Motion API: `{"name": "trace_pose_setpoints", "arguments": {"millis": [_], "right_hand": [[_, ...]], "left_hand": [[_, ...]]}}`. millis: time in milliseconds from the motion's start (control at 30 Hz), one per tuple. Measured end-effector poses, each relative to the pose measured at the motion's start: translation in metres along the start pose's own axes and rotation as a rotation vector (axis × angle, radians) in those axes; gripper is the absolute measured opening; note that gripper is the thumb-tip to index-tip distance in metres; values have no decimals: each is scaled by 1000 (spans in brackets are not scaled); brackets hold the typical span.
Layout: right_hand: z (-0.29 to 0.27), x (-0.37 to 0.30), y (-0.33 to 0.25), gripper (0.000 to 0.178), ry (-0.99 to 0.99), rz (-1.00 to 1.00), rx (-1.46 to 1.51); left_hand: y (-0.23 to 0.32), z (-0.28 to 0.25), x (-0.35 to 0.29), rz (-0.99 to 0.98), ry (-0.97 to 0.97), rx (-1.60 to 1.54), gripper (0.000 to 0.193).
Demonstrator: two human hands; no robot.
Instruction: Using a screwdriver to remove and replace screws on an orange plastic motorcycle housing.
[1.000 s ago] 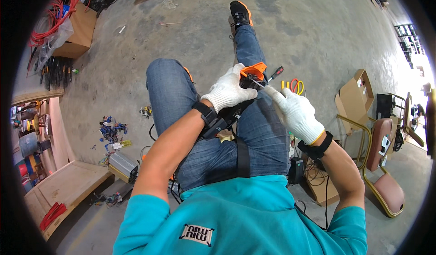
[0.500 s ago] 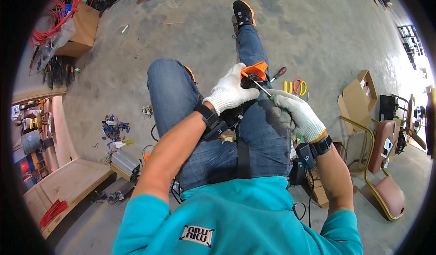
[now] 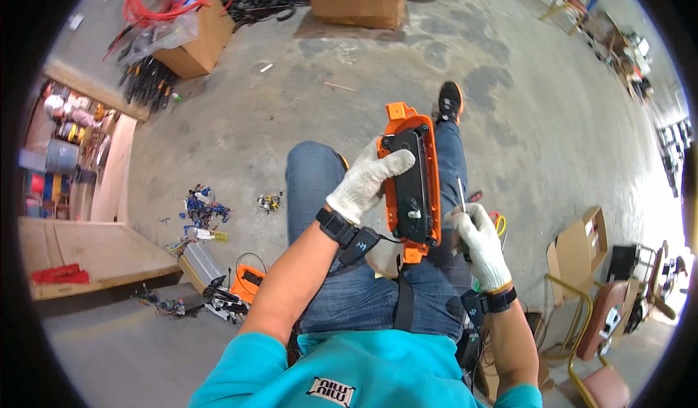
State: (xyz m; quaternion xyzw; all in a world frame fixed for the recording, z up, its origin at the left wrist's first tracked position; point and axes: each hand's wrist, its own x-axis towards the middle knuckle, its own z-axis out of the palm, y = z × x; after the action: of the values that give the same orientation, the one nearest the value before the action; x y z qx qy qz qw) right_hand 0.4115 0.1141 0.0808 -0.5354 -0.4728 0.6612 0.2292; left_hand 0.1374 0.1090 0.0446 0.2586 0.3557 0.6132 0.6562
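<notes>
A long orange plastic housing (image 3: 435, 190) with a black insert (image 3: 411, 197) is held up over my lap. My left hand (image 3: 367, 179), in a white knit glove, grips it by the left edge, with the thumb across the black insert. To the right of the housing, my gloved right hand (image 3: 481, 244) is closed around a screwdriver (image 3: 461, 192). Its thin metal shaft points away from me, apart from the housing, while its handle is mostly hidden by the fingers.
Beyond my right hand, scissors (image 3: 500, 222) lie on the floor. A tilted chair (image 3: 607, 313) and an opened cardboard box (image 3: 580, 248) stand right. On the left are a heap of blue connectors (image 3: 203, 206), a silver box (image 3: 203, 266) and another orange part (image 3: 249, 283).
My left hand has turned the housing so its long black side shows. The screwdriver has come away from it to the right, and the view has tilted toward the far floor.
</notes>
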Motion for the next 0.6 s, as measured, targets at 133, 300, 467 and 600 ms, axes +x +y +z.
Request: {"name": "trace_pose_setpoints", "arguments": {"millis": [133, 300, 467, 600], "right_hand": [[20, 8, 2, 29, -136, -6, -123], [38, -15, -6, 42, -349, 15, 83], [3, -2, 17, 64, -373, 192, 355], [15, -2, 7, 69, -289, 87, 276]], "left_hand": [[17, 5, -23, 53, 19, -214, 50], [49, 20, -66, 119, 17, -574, 37], [43, 10, -78, 340, -48, -603, 56], [50, 5, -111, 496, 20, -545, 58]]}}
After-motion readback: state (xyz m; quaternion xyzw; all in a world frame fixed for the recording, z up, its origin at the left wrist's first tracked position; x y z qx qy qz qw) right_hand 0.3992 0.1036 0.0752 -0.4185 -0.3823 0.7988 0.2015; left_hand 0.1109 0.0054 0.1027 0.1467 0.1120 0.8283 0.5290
